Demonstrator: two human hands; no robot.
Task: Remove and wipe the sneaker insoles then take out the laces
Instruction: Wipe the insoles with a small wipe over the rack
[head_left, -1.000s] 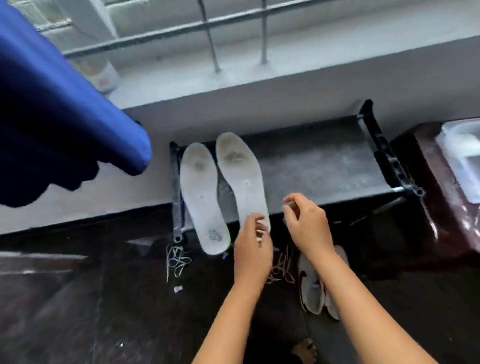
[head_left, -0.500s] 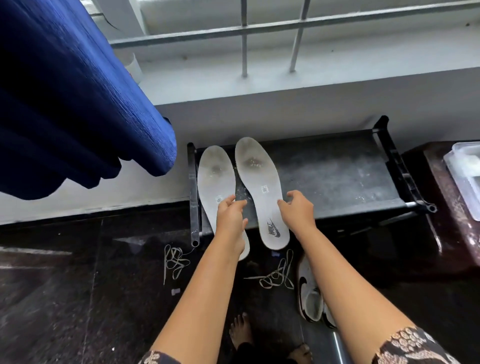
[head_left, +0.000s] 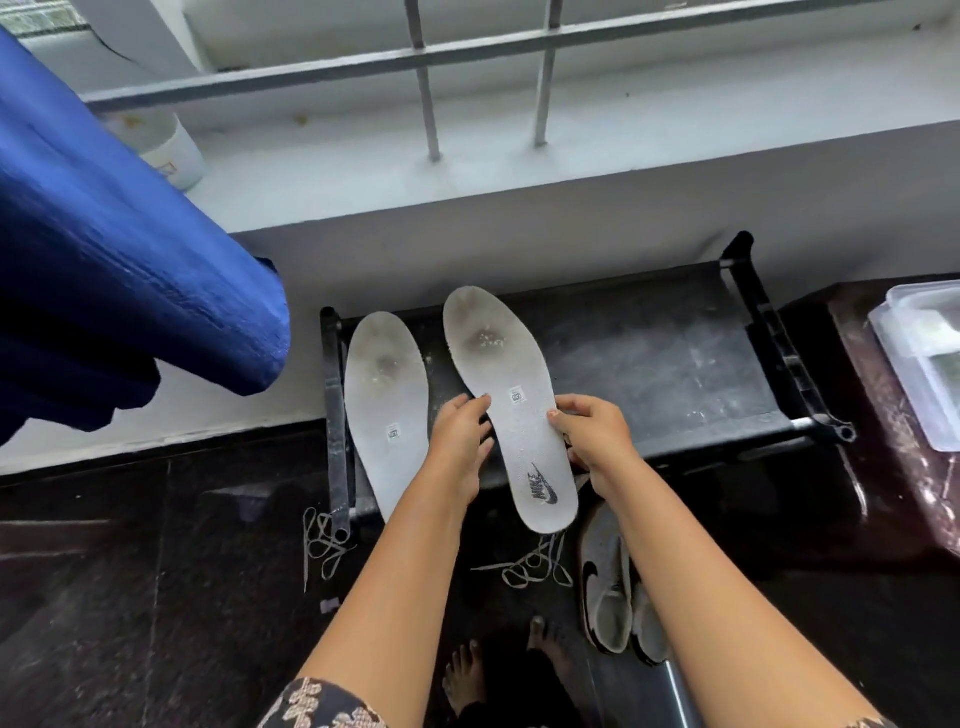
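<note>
The dark floor runs to a pale wall, and against that wall stands a low black shoe rack straight ahead of the person. Two pale insoles lie on its left end, side by side. Both run lengthwise away from the person, with their worn toe ends towards the wall and their heels overhanging the front edge.

The left insole rests there untouched. The right insole, logo at its near heel, leans slightly so that its toe points up and to the left. It is the one in hand, though I cannot tell whether it is lifted or resting.

The sneakers sit on the floor below the right forearm, and two loose tangles of laces lie on the floor near them, so the laces seem to be out already.

The left hand pinches the insole's left edge at the waist, and the right hand grips the opposite edge, thumb on top. Both are equally near. No wiping cloth shows in either hand. With the long axis pointing away, any wipe would probably run heel to toe, needing one hand freed.
</note>
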